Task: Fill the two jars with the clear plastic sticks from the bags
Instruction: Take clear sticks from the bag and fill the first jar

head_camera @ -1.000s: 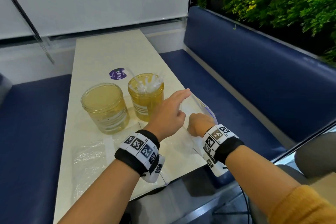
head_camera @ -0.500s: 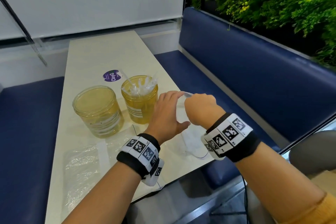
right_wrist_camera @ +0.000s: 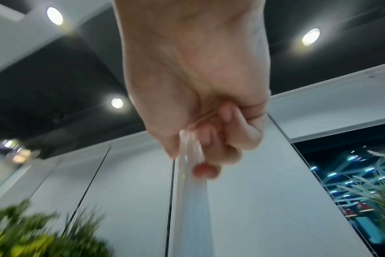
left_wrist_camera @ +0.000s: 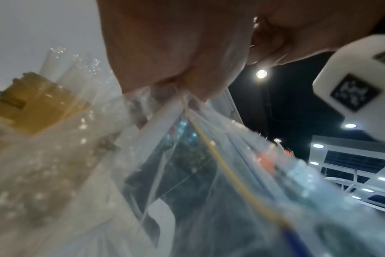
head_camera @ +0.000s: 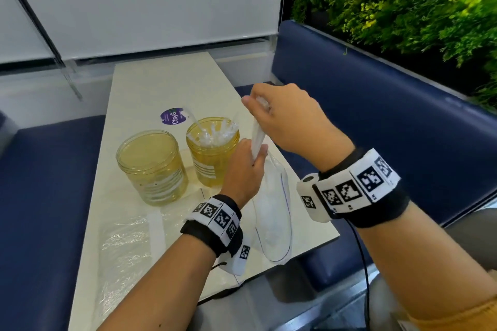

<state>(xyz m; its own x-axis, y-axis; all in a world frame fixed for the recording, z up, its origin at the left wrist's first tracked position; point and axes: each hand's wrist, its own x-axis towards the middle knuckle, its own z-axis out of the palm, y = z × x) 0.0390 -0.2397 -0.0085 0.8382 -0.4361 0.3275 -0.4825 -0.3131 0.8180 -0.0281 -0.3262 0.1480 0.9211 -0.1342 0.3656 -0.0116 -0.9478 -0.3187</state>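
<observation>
Two amber jars stand on the cream table [head_camera: 150,83]. The left jar [head_camera: 152,166] holds no sticks that I can see; the right jar [head_camera: 213,150] holds several clear plastic sticks [head_camera: 212,133]. My left hand [head_camera: 246,166] grips the mouth of a clear zip bag [head_camera: 273,212] just right of the right jar; the bag [left_wrist_camera: 209,165] hangs below it. My right hand [head_camera: 279,113], raised above the left, grips a bundle of clear sticks [head_camera: 256,140] whose lower ends reach the bag's mouth. In the right wrist view the fingers [right_wrist_camera: 211,142] curl round the sticks [right_wrist_camera: 189,191].
Another clear plastic bag [head_camera: 126,244] lies flat on the table's near left. A purple round sticker [head_camera: 172,117] sits behind the jars. Blue bench seats [head_camera: 376,105] flank the table; green plants [head_camera: 403,0] rise behind the right bench.
My right hand has risen from the bag on the table, drawing a bundle of sticks up. My left hand went from lying open on the bag to gripping its lifted mouth.
</observation>
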